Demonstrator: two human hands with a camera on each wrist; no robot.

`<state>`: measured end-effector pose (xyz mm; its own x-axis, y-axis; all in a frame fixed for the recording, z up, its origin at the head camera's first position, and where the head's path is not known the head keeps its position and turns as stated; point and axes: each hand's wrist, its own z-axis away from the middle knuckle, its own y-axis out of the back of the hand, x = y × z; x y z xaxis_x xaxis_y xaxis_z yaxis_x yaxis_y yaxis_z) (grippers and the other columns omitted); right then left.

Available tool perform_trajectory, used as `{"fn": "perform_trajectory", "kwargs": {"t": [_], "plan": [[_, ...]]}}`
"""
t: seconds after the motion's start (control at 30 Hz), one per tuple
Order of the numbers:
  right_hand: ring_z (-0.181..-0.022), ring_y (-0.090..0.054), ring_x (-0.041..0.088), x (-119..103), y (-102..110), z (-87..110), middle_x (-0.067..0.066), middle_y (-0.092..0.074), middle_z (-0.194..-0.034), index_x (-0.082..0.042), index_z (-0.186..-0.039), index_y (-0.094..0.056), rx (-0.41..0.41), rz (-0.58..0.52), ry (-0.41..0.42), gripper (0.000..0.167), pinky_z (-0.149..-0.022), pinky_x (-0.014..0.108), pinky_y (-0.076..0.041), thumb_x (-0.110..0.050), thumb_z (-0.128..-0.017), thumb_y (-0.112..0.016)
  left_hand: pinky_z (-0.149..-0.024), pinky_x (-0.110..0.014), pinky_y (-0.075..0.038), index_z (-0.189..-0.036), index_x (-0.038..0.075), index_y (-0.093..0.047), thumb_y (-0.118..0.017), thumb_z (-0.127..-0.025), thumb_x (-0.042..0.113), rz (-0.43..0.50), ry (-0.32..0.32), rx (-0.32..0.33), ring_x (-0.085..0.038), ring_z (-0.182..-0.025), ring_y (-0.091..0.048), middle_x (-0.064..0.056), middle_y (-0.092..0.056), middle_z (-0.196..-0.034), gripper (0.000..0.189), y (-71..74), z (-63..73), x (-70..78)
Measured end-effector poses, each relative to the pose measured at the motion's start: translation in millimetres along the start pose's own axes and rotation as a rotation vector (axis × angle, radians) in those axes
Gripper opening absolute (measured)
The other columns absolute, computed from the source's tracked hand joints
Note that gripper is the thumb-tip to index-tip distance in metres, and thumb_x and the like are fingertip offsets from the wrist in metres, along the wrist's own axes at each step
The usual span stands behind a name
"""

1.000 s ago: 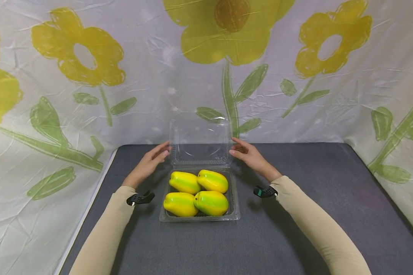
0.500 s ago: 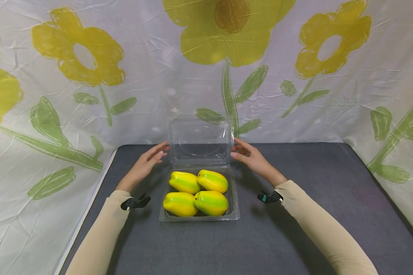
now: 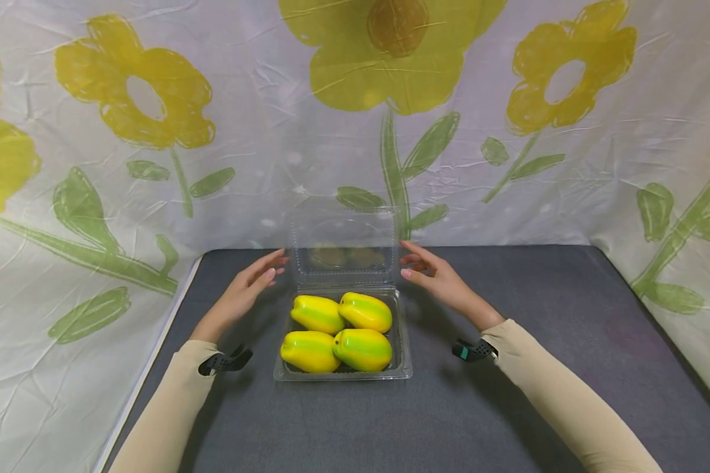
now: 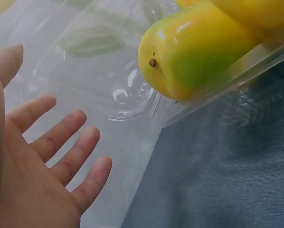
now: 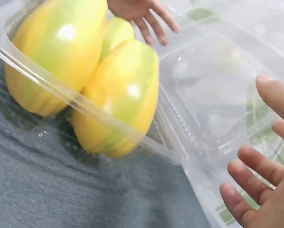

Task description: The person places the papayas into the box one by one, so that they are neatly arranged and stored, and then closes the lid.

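Note:
A clear plastic clamshell box (image 3: 343, 376) sits on the table with its hinged lid (image 3: 346, 263) standing up at the back. Several yellow-green fruits that look like papayas (image 3: 363, 349) lie in its base in two rows. My left hand (image 3: 239, 292) is just left of the lid, fingers spread and holding nothing. In the left wrist view, a gap shows between its fingertips (image 4: 87, 135) and the box. On the lid's other side, my right hand (image 3: 440, 279) is held with relaxed fingers and grips nothing; the right wrist view shows its fingers (image 5: 249, 175) beside the transparent lid.
A dark grey cloth covers the table (image 3: 343, 427). Behind and beside it hangs a white curtain (image 3: 260, 131) printed with yellow flowers and green leaves. Each wrist wears a black strap (image 3: 227, 360).
Both hands have drawn slightly away from the lid's sides, outward and a little toward the person. The lid stays up, with a slight change in its tilt. The fruits have not moved.

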<state>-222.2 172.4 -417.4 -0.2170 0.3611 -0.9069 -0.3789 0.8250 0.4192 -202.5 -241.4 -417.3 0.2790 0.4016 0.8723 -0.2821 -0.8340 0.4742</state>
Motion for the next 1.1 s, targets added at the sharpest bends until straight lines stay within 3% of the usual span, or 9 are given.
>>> {"fn": "perform_trajectory", "kwargs": {"t": [0.13, 0.27, 0.4, 0.77, 1.1], "plan": [[-0.13, -0.05, 0.037, -2, -2, 7.0, 0.015, -0.048, -0.149, -0.033, -0.156, -0.027, -0.01, -0.009, 0.007, 0.063, -0.102, 0.058, -0.046, -0.03, -0.101, -0.057, -0.108, -0.054, -0.045, -0.158, 0.018, -0.027, -0.038, -0.108, 0.019, -0.014, -0.002, 0.002, -0.04, -0.139, -0.044, -0.015, -0.041, -0.157, 0.051, -0.6, 9.0, 2.0], [-0.13, -0.05, 0.035, -5, -4, 15.4, 0.014, -0.047, -0.149, -0.035, -0.156, -0.027, -0.017, -0.008, 0.01, 0.064, -0.102, 0.055, -0.048, -0.032, -0.1, -0.058, -0.106, -0.027, -0.049, -0.157, 0.02, -0.027, -0.038, -0.108, 0.019, -0.009, -0.01, -0.004, -0.039, -0.139, -0.044, -0.016, -0.041, -0.156, 0.051, -2.3, 19.1, 3.0], [-0.128, -0.051, 0.035, -6, -5, 23.6, 0.013, -0.047, -0.149, -0.033, -0.156, -0.028, -0.012, -0.003, 0.032, 0.063, -0.1, 0.052, -0.05, -0.031, -0.1, -0.058, -0.101, -0.008, -0.043, -0.157, 0.022, -0.028, -0.04, -0.108, 0.019, 0.012, -0.03, -0.009, -0.039, -0.139, -0.044, -0.017, -0.04, -0.156, 0.051, -5.0, 28.3, 3.1], [-0.126, -0.053, 0.035, -3, -12, 38.0, 0.012, -0.047, -0.147, -0.036, -0.155, -0.03, -0.008, 0.012, 0.08, 0.064, -0.101, 0.055, -0.048, -0.028, -0.099, -0.061, -0.101, -0.009, -0.044, -0.157, 0.017, -0.027, -0.046, -0.104, 0.008, -0.005, -0.111, 0.028, -0.036, -0.133, -0.049, -0.02, -0.044, -0.152, 0.057, -17.5, 47.4, 0.4], [-0.125, -0.054, 0.036, 3, -19, 41.5, 0.014, -0.048, -0.145, -0.036, -0.156, -0.025, -0.014, -0.041, 0.091, 0.07, -0.102, 0.055, -0.046, -0.023, -0.098, -0.062, -0.1, -0.011, -0.046, -0.159, 0.02, -0.021, -0.049, -0.103, 0.007, 0.069, -0.097, 0.021, -0.031, -0.136, -0.048, -0.02, -0.04, -0.153, 0.064, -28.0, 50.0, -0.8]]}}
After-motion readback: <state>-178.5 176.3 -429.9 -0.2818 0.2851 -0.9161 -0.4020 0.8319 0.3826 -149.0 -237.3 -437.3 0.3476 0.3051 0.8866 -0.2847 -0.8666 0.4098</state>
